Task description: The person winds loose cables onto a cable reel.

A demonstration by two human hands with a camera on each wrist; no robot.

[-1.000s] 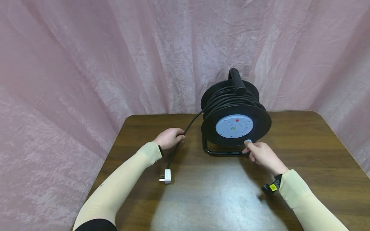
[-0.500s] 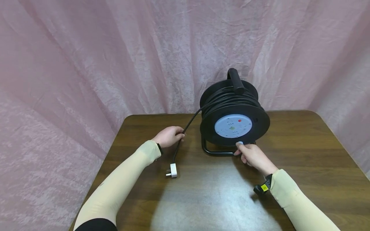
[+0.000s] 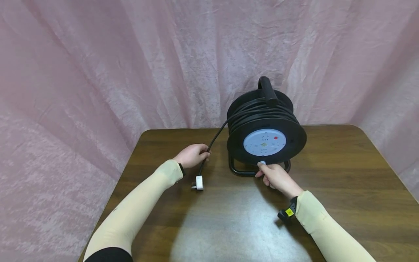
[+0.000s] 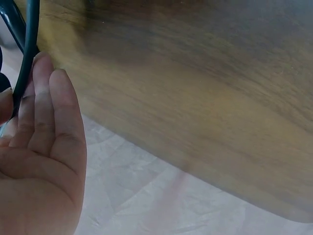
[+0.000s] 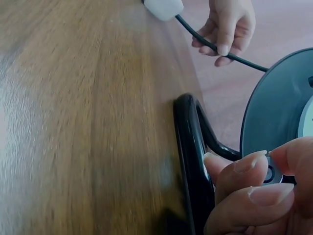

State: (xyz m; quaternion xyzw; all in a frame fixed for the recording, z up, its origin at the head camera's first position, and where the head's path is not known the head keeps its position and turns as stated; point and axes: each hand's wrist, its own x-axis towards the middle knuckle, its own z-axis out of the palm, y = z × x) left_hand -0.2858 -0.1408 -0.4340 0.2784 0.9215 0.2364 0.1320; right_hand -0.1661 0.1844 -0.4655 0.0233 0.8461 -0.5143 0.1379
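Note:
A black cable reel (image 3: 234, 145) with a pale round socket panel (image 3: 264, 142) stands on its tube frame (image 3: 243, 173) at the back of the table. My right hand (image 3: 277, 178) pinches the small grey knob (image 5: 272, 175) low on the reel's front disc, thumb against fingertips. To the left, my left hand (image 3: 192, 155) holds the black cable (image 3: 217, 134) lightly between thumb and fingers. In the left wrist view the cable (image 4: 31, 36) runs past the thumb and the fairly straight fingers. A white plug (image 3: 199, 183) hangs from the cable's end just below that hand.
The brown wooden table (image 3: 343, 163) has rounded back corners. Right behind it hangs a pink velvet curtain (image 3: 183, 65). The reel's black carrying handle (image 3: 267, 92) rises at the top, above several turns of wound cable.
My right hand has moved left with the knob, and the socket panel has turned clockwise. The plug has been drawn up closer to my left hand, which has stayed nearly in place.

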